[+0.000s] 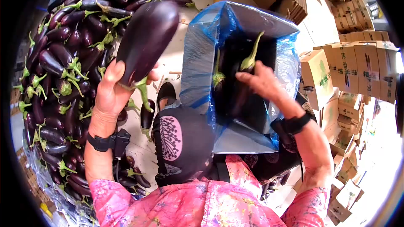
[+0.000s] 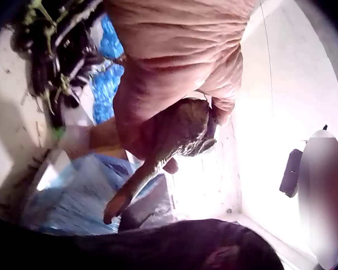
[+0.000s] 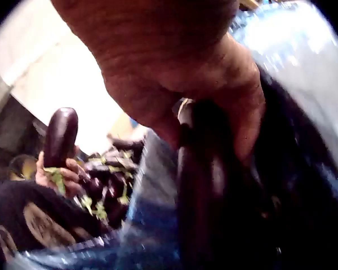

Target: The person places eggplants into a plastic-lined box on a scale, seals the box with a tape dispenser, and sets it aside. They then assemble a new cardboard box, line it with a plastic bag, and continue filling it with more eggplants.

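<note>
We hold up a big eggplant (image 1: 147, 38) in our left hand (image 1: 110, 96). Our fingers (image 1: 115, 73) wrap around its green stem end, and the fat purple end points up and away from us. Our right hand (image 1: 263, 82) reaches down into a box (image 1: 235, 21) lined with a blue plastic bag (image 1: 198, 59). Those fingers (image 3: 245, 121) are curled around the top of another eggplant (image 3: 200, 185) that stands inside the box. A big pile of eggplants (image 1: 63, 67) lies on the floor to our left. Stacks of cardboard boxes (image 1: 357, 67) sit on our right.
</note>
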A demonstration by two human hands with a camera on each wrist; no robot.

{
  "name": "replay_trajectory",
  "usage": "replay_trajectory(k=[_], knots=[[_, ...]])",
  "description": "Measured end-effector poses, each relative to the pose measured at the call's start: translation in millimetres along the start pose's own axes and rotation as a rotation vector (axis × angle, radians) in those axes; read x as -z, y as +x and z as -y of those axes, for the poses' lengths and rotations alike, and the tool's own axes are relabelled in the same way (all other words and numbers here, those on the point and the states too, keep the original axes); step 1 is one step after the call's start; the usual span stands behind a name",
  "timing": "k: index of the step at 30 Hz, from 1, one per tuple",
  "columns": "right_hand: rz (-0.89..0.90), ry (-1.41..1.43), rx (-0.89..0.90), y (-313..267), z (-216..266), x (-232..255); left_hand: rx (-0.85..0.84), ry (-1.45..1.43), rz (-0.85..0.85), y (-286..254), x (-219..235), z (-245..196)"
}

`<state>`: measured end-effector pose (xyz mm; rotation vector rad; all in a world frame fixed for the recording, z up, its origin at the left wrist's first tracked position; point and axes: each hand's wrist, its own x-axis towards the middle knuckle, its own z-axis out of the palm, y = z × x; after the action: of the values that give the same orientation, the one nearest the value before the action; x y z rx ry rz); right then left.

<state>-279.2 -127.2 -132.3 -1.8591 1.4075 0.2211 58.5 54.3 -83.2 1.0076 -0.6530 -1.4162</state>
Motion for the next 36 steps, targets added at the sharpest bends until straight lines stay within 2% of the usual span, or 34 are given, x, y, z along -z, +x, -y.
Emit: replay_trajectory(k=[1, 2, 3, 4, 5, 6, 11, 14, 15, 17, 19, 20, 22, 23, 27, 29, 32, 34, 36], knots=[[-0.034, 0.059, 0.082, -7, 4, 26, 0.010, -0.029, 0.079, 12, -22, -13], [-0.062, 0.049, 0.090, -19, 14, 55, 0.033, -0.009, 0.132, 24, -38, -23], [-0.126, 0.105, 0.194, -34, 19, 78, 0.055, 0.013, 0.185, 36, -52, -30], [-0.199, 0.150, 0.224, -50, 22, 96, 0.149, 0.059, 0.209, 47, -67, -37], [-0.290, 0.313, 0.217, -65, 25, 105, 0.241, 0.106, 0.234, 57, -82, -42], [-0.297, 0.342, 0.122, -80, 31, 117, 0.292, 0.203, 0.250, 67, -97, -44], [-0.334, 0.573, 0.068, -105, 24, 112, 0.231, 1.082, 0.616, 121, -130, -39], [-0.326, 0.666, 0.064, -103, 14, 108, 0.154, 1.285, 0.942, 138, -146, -12], [-0.324, 0.678, 0.061, -103, 12, 109, 0.257, 1.285, 1.017, 140, -157, -3], [-0.425, 0.654, 0.062, -104, 4, 116, 0.246, 1.331, 1.147, 148, -167, 30], [-0.474, 0.759, 0.067, -100, -15, 125, 0.278, 1.430, 1.347, 160, -188, 61], [-0.514, 0.742, 0.157, -99, -28, 123, 0.296, 1.477, 1.445, 165, -197, 77], [-0.519, 0.817, 0.174, -102, -34, 123, 0.299, 1.518, 1.571, 167, -205, 118], [-0.486, 0.908, 0.096, -103, -27, 127, 0.082, 1.526, 1.452, 159, -197, 153], [-0.547, 0.740, 0.040, -103, -21, 129, -0.261, 1.460, 1.309, 164, -172, 229], [-0.607, 0.741, 0.033, -103, -13, 126, -0.463, 1.450, 1.164, 146, -163, 222], [-0.573, 0.760, 0.049, -96, -24, 127, -0.698, 1.476, 0.987, 133, -154, 212], [-0.572, 0.742, 0.027, -96, -24, 126, -0.803, 1.601, 0.971, 135, -157, 198], [-0.585, 0.666, 0.005, -98, -18, 126, -0.493, 1.592, 1.091, 148, -159, 195]])
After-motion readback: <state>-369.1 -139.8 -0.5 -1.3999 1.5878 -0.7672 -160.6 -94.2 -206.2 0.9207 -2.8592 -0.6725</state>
